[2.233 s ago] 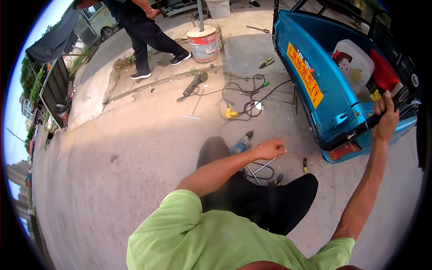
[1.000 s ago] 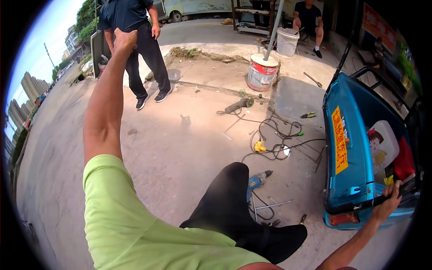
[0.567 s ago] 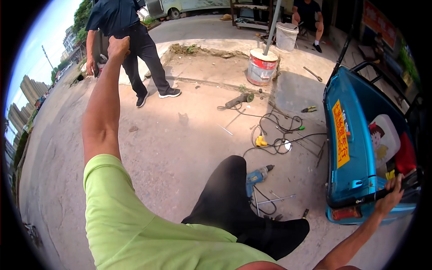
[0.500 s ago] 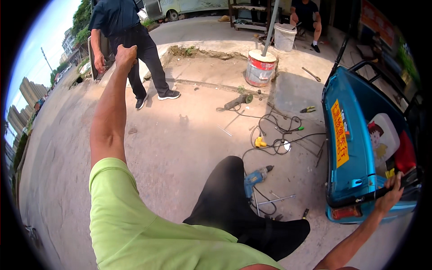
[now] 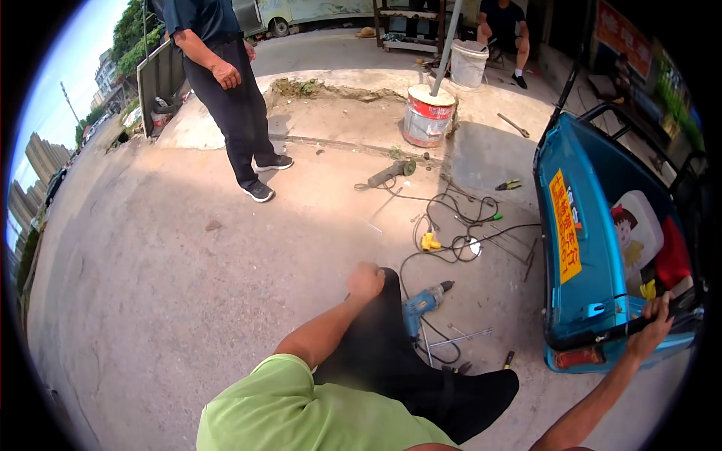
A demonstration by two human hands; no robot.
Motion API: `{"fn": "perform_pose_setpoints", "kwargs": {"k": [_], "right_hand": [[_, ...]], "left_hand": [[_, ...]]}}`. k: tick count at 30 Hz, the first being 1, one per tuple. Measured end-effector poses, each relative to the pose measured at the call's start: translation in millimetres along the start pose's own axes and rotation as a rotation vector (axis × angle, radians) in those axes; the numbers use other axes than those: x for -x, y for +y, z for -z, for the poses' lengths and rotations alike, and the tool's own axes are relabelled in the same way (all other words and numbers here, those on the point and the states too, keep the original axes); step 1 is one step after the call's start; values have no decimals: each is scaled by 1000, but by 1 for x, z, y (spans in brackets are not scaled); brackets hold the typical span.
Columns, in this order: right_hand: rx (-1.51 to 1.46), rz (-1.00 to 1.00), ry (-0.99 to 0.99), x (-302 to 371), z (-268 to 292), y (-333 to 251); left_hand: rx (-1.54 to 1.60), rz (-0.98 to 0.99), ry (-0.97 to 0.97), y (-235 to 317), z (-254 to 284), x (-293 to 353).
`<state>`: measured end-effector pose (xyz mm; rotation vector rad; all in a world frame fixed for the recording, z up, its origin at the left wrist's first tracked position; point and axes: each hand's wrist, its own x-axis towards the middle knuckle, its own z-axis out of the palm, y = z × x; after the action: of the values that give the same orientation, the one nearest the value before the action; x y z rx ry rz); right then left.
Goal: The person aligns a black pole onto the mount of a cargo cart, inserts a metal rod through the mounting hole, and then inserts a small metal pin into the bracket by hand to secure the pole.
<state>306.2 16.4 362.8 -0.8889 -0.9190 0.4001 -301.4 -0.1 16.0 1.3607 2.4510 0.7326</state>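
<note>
I see a blue cargo bed (image 5: 606, 274), right of frame: pale cartoon-print item (image 5: 645, 225) and red cloth (image 5: 671, 259) inside. Top centre-right: drum (image 5: 427, 124) with a pole (image 5: 449, 45) standing in it. My right hand (image 5: 656, 327) is clamped on the black bar (image 5: 609, 333) at the bed's near edge, lower right. Left hand (image 5: 366, 281): by the knee (image 5: 385, 312), blurred, can't tell its grip; blue drill (image 5: 423, 302) just right of it.

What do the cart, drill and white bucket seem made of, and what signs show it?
Cart: probably painted sheet metal; smooth, glossy blue with a sheen. Drill: likely moulded plastic outside; blue, rounded surfaces. Bucket: perhaps plastic; dull, stained off-white, but metal remains possible.
</note>
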Motion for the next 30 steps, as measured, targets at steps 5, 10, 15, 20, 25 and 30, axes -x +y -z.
{"fn": "perform_pose_setpoints", "kwargs": {"k": [5, 10, 15, 20, 25, 30], "right_hand": [[-4, 1, -69, -5, 1, 4], [-20, 40, -87, -2, -3, 3], [-24, 20, -58, -2, 0, 0], [-18, 10, -73, -1, -3, -1], [-33, -1, -75, -3, -4, -2], [-7, 23, -46, 1, -6, -3]], "left_hand": [[58, -108, 3, -14, -10, -6], [83, 5, 28, -16, -25, -9], [86, -48, -36, -9, -21, -7], [31, 3, -128, -15, -22, -13], [102, 25, -22, -13, -26, -18], [166, 50, -15, -13, -38, -20]]}}
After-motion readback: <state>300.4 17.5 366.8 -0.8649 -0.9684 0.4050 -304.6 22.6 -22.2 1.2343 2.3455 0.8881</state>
